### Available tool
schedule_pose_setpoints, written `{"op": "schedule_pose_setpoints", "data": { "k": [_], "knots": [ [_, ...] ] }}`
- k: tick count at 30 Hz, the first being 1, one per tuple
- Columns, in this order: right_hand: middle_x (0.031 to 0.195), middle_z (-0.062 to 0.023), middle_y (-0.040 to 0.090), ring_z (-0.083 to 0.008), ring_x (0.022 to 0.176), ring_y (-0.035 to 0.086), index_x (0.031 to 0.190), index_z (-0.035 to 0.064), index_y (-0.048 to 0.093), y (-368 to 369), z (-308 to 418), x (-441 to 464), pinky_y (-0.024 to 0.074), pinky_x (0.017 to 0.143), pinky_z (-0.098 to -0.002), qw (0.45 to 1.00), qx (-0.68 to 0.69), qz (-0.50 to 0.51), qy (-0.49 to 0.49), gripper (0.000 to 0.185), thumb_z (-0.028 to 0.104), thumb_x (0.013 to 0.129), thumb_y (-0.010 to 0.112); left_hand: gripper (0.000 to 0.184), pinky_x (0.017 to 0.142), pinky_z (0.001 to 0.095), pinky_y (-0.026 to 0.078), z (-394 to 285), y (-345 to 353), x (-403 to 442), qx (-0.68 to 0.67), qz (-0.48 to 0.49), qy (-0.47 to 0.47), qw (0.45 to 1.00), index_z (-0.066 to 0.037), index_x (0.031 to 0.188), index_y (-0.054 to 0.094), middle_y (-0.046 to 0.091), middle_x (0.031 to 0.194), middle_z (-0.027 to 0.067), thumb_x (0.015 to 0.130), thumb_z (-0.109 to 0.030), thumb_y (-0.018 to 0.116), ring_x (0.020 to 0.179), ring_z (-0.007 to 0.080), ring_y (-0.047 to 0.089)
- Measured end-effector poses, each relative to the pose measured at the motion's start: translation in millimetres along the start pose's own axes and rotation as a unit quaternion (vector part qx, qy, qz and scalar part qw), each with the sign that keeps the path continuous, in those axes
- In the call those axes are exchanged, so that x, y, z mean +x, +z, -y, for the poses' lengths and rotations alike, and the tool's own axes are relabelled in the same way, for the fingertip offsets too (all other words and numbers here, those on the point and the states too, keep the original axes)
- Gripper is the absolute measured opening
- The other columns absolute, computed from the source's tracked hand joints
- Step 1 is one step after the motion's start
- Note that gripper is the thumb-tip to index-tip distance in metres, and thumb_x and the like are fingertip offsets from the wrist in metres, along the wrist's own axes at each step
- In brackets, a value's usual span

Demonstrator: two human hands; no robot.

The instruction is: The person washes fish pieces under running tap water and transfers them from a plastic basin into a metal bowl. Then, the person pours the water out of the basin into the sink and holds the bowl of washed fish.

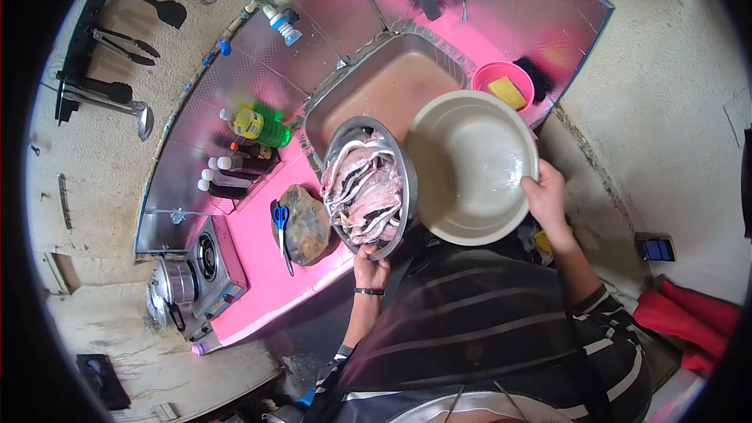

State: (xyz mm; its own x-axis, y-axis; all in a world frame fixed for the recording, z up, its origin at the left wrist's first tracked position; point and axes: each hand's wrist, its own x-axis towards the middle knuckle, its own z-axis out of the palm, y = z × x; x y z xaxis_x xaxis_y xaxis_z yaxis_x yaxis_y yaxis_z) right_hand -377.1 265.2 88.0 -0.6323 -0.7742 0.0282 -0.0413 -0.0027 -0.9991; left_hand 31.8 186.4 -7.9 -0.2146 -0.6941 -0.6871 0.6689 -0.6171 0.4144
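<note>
My left hand [371,269] is closed on the near rim of a metal bowl [407,188]. Cut-open fish [366,188], pinkish with pale and dark strips, fill this bowl. On the right, my right hand [545,193] grips the rim of a large beige basin [478,164], its thumb over the edge. The basin's inside shows only a wet shine. Both vessels are held side by side in front of the sink [317,121], which has brownish liquid in it. Left of the bowl, blue-handled scissors [281,218] and a dark knife [287,254] lie by a round chopping board [307,227].
A pink bowl [489,72] with a yellow sponge [507,92] stands behind the basin. Left of the sink are a green bottle [270,131] and a rack of bottles [235,176]. A gas stove [223,266] and metal pot [174,282] stand at the lower left.
</note>
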Motion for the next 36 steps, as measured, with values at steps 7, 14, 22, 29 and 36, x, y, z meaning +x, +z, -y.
{"op": "schedule_pose_setpoints", "data": {
  "k": [7,14,22,29,36],
  "knots": [
    [0.070,-0.0025,0.064,-0.0054,0.065,0.056,0.096,-0.0024,0.067,40,-22,24,0.0459,0.060,-0.0259,0.999,0.019,0.037,0.005,0.019,0.005,0.080,0.060,0.024,0.055,0.0247,0.053,-21,54,-44,0.053,-0.044,0.059,0.996,-0.004,0.098,0.054,0.062,0.086,0.0028,0.075,0.003,0.054,0.069,0.0180,0.064],
    [0.086,-0.0034,0.067,-0.0084,0.076,0.059,0.106,-0.0042,0.064,42,-48,48,0.0479,0.069,-0.0257,0.983,0.144,0.108,0.034,0.025,0.000,0.082,0.056,0.028,0.077,0.0338,0.055,-29,56,-44,0.070,-0.012,0.102,0.992,0.002,0.105,0.053,0.062,0.093,0.0077,0.077,0.003,0.050,0.080,0.0225,0.063],
    [0.094,-0.0038,0.067,-0.0099,0.083,0.061,0.109,-0.0040,0.063,57,-64,29,0.0481,0.077,-0.0265,0.962,0.227,0.106,0.109,0.030,-0.003,0.081,0.056,0.038,0.096,0.0406,0.049,-55,66,-37,0.085,-0.017,0.145,0.986,0.005,0.112,0.051,0.060,0.105,0.0122,0.074,0.007,0.048,0.099,0.0278,0.060],
    [0.080,-0.0092,0.068,-0.0132,0.073,0.061,0.102,-0.0043,0.064,74,-82,32,0.0492,0.069,-0.0306,0.991,0.086,0.060,0.087,0.024,0.005,0.079,0.059,0.043,0.092,0.0458,0.053,-56,117,-66,0.149,-0.041,0.172,0.973,0.003,0.118,0.048,0.060,0.107,0.0129,0.075,0.004,0.047,0.099,0.0304,0.062],
    [0.090,-0.0063,0.069,-0.0140,0.085,0.061,0.107,-0.0004,0.066,125,-71,-13,0.0503,0.078,-0.0309,0.977,0.118,0.129,0.121,0.020,0.012,0.098,0.053,0.035,0.099,0.0382,0.048,-69,105,-71,0.212,-0.008,0.094,0.973,0.001,0.109,0.059,0.066,0.105,0.0100,0.075,0.004,0.053,0.098,0.0242,0.063]
  ]
}}
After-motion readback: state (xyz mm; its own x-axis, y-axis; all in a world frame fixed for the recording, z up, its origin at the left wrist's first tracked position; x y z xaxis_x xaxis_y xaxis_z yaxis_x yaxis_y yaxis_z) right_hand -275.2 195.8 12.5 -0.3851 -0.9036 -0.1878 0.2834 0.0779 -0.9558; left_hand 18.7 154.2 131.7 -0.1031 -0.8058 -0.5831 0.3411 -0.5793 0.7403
